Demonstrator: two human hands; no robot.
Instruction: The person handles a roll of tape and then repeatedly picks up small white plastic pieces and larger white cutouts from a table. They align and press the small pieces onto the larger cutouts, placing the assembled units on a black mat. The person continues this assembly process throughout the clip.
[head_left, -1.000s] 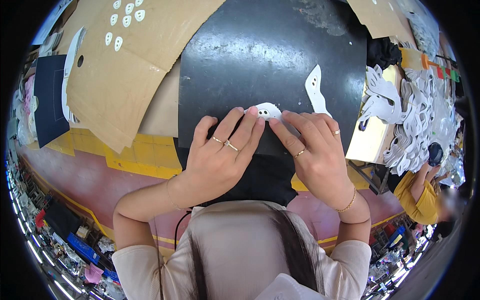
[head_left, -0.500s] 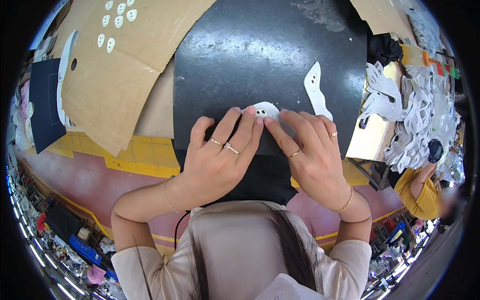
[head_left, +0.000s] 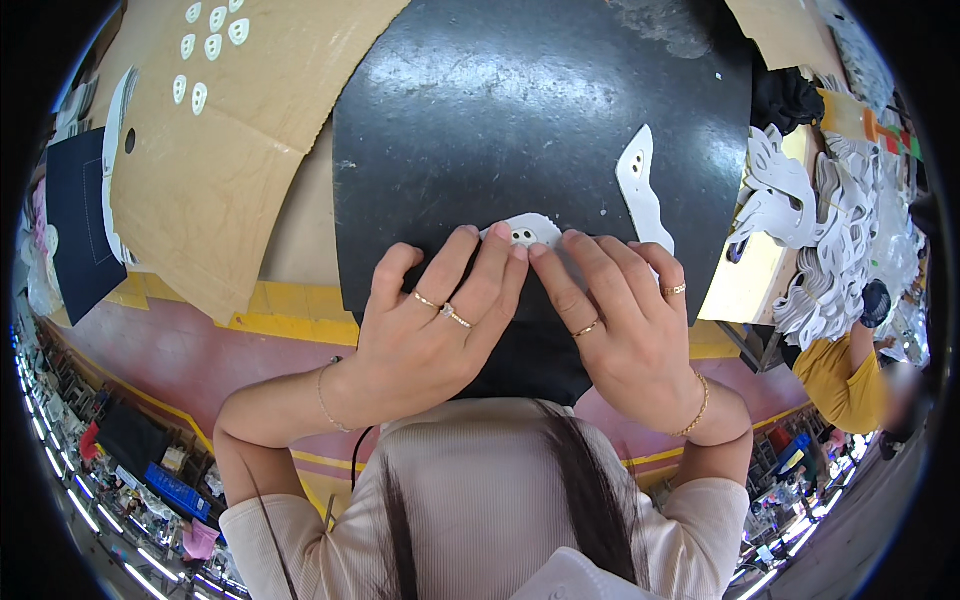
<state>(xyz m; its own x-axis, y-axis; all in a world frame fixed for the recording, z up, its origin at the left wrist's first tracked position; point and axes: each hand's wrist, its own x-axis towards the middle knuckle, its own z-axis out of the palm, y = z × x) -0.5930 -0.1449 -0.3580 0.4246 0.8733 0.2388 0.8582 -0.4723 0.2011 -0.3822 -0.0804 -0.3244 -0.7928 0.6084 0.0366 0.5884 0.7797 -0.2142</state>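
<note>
A white cut piece (head_left: 541, 228) lies at the near part of the black board, carrying a small cream patch (head_left: 523, 237) with two dark holes. My left hand (head_left: 430, 315) grips its left side, fingertips pressed against the patch's edge. From the right, my right hand (head_left: 630, 325) has its fingertips on the same piece, close to the patch. The piece's near part is hidden under my fingers. Beyond my right hand lies a second, longer white piece (head_left: 638, 185) with a two-holed patch at its far end; its near end is partly covered by that hand.
The black board (head_left: 490, 120) has brown cardboard (head_left: 215, 170) at its left, bearing several loose cream patches (head_left: 213, 46). To the right are piles of white cut pieces (head_left: 825, 235) and a bundle of black cloth (head_left: 787, 98). A person in a yellow top (head_left: 840, 385) is at far right.
The view has shifted slightly. Both hands stay on the white piece, with their fingers in nearly the same places.
</note>
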